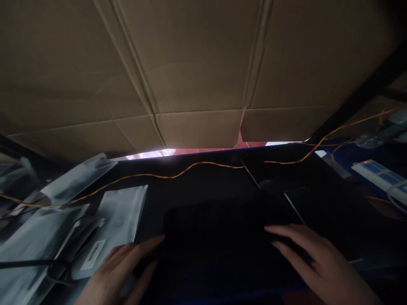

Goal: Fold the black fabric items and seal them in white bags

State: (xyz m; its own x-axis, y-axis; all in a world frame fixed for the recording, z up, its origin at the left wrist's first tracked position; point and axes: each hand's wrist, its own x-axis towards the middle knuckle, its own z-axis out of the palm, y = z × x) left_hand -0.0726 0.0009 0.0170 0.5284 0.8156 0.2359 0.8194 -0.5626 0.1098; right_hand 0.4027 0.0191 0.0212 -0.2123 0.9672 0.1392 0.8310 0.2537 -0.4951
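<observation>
Both of my hands are low in the view, on either side of a very dark, flat, roughly rectangular shape (210, 241) on the black tabletop. What that shape is cannot be made out in the gloom. My left hand (124, 267) is open, its index finger stretched to the shape's left edge and its thumb apart below. On the other side, my right hand (313, 258) is also open, index finger and thumb pointing inward with a gap between them. Whether either hand touches the shape is too dark to tell.
Clear plastic bags (119, 207) and a black cable (25, 264) lie at left. A twisted red-yellow wire (171, 176) crosses the black tabletop (178, 192). Two dark phone-like slabs (259, 169) lie at right, near a white power strip (378, 173). Cardboard (197, 63) stands behind.
</observation>
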